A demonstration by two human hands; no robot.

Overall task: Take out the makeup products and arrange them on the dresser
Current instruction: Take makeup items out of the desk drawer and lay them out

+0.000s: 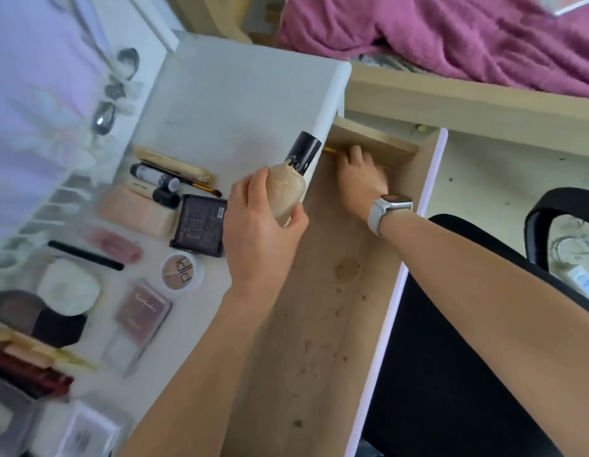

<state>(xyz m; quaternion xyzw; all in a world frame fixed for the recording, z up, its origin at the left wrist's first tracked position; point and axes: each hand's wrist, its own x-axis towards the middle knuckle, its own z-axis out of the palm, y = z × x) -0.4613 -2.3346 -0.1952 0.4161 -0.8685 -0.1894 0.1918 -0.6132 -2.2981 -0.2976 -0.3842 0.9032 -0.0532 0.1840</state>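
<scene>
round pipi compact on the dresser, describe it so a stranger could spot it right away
Start at the white dresser top left of the open drawer. Just below the dark square palette lies the round compact. It alone is circular with a white rim, beige halves and black lettering on its lid.

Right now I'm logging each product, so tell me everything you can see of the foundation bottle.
The foundation bottle is rounded and clear-looking, filled with beige liquid, topped by a black cylindrical cap smeared with beige near its base. It tilts, cap pointing away, above the dresser's edge beside the open drawer. The left hand holds its body; nothing else touches it.
</scene>
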